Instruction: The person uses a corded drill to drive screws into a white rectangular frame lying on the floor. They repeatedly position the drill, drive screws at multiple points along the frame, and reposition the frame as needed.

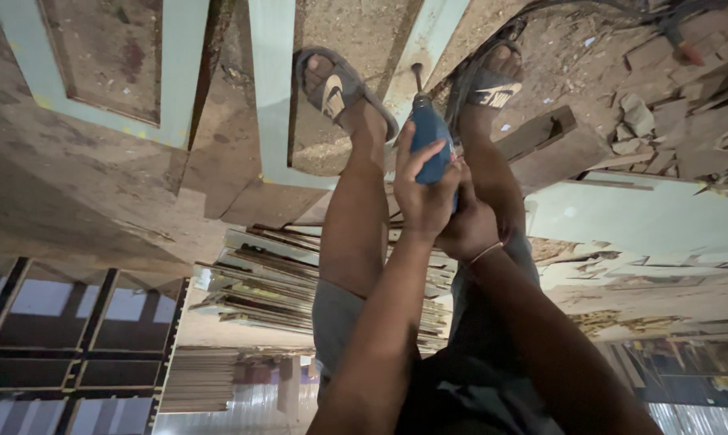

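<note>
pale green door frame (271,97) lies flat on the dusty floor, at 12 o'clock from the sandalled feet. left hand (424,189) is clenched round the blue drill (430,143), right hand (470,229) wrapped in behind it at 4 o'clock, gripping too. bit points down at the frame; best kept square, pressure steady. the bit tip is hard to make out, and the right hand's fingers are mostly hidden.

- Bare forearms, no sleeves showing.
- Thin pale string bracelet (486,253) around the right wrist.
- Grey knee-length shorts (336,316).
- Dark grey rubber sandals (337,87) with white markings on both feet.
</note>
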